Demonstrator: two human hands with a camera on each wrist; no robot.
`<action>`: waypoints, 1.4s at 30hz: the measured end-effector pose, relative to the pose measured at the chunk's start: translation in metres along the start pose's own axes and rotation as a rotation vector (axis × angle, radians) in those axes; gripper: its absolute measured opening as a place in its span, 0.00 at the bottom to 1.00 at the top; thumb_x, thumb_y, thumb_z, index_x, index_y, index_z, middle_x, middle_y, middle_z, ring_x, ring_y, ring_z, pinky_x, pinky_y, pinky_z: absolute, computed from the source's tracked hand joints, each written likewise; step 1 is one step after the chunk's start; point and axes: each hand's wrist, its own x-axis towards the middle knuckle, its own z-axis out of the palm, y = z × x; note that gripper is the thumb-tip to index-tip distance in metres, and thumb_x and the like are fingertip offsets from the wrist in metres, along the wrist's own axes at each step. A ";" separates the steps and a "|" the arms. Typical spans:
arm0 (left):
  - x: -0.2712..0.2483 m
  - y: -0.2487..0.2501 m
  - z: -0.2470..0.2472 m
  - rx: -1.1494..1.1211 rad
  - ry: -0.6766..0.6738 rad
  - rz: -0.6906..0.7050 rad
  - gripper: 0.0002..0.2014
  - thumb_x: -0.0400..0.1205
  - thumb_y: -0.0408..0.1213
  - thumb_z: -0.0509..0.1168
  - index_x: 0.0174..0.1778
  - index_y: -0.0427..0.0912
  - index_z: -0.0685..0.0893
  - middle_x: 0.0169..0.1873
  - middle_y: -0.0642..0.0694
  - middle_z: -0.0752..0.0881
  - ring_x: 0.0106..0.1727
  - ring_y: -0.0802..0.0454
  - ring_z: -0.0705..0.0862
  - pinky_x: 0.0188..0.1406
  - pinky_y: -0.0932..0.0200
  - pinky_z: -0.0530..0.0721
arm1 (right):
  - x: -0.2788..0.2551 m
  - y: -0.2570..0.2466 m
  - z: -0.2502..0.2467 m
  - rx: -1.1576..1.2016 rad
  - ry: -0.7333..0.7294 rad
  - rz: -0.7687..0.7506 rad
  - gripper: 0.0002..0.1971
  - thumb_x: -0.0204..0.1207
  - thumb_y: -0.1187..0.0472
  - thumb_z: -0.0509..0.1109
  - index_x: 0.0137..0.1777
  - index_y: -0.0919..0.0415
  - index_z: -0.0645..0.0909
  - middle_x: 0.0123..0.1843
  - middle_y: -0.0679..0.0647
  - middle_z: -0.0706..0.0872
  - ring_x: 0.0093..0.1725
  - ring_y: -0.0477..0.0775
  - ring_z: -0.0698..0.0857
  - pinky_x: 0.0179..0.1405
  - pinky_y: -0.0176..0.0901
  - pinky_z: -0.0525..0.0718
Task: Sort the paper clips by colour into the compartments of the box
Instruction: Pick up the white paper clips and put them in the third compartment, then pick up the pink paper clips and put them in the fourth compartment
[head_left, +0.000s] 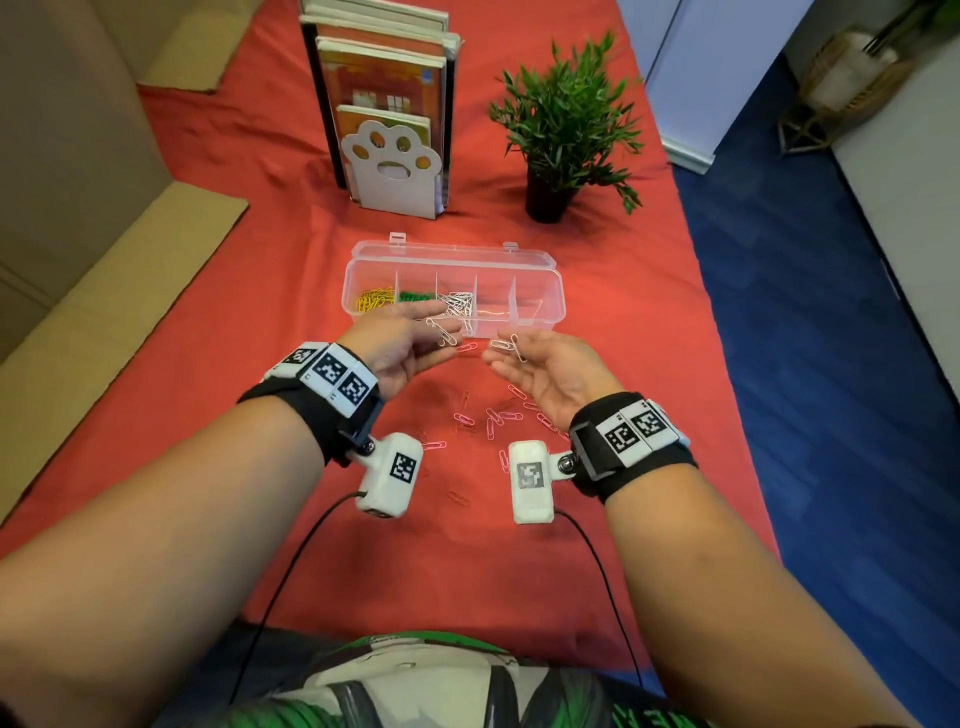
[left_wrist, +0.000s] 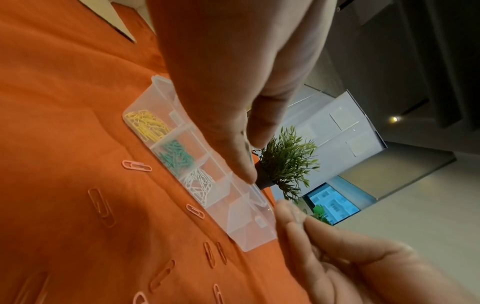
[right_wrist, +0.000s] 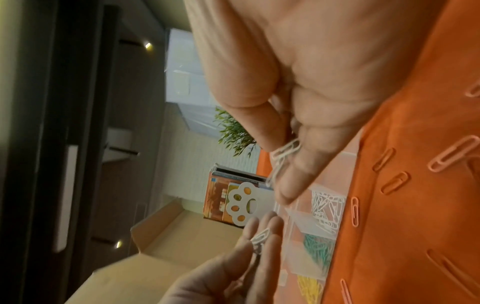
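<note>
A clear compartment box stands open on the red cloth, holding yellow clips, green clips and white clips in its three left compartments. My left hand hovers palm up at the box's near wall with straight fingers; several white clips lie loose on it. My right hand is level with it, just right, and pinches two white clips between thumb and fingers. Pink clips lie scattered on the cloth under my wrists.
A paw-shaped bookend with books and a potted plant stand behind the box. Cardboard boxes line the left side. The table's right edge drops to blue floor.
</note>
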 end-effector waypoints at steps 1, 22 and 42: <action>0.001 0.000 0.001 0.017 0.028 0.006 0.16 0.78 0.17 0.57 0.53 0.40 0.79 0.48 0.41 0.88 0.39 0.52 0.90 0.38 0.61 0.90 | 0.002 -0.001 0.000 -0.063 0.025 -0.027 0.12 0.82 0.76 0.53 0.55 0.73 0.78 0.46 0.67 0.85 0.43 0.56 0.88 0.43 0.39 0.89; 0.004 -0.024 -0.029 0.551 0.313 0.283 0.09 0.76 0.24 0.66 0.40 0.44 0.84 0.26 0.52 0.83 0.23 0.63 0.79 0.26 0.67 0.79 | 0.040 -0.022 0.037 -1.172 0.170 -0.401 0.17 0.76 0.72 0.59 0.61 0.64 0.84 0.61 0.60 0.87 0.55 0.53 0.83 0.61 0.42 0.79; -0.025 -0.108 -0.024 1.722 -0.003 0.407 0.11 0.76 0.30 0.60 0.50 0.43 0.83 0.47 0.40 0.82 0.49 0.37 0.84 0.48 0.47 0.83 | -0.038 0.103 -0.020 -1.830 0.125 -0.345 0.19 0.72 0.76 0.59 0.63 0.69 0.70 0.60 0.65 0.76 0.61 0.67 0.76 0.58 0.56 0.80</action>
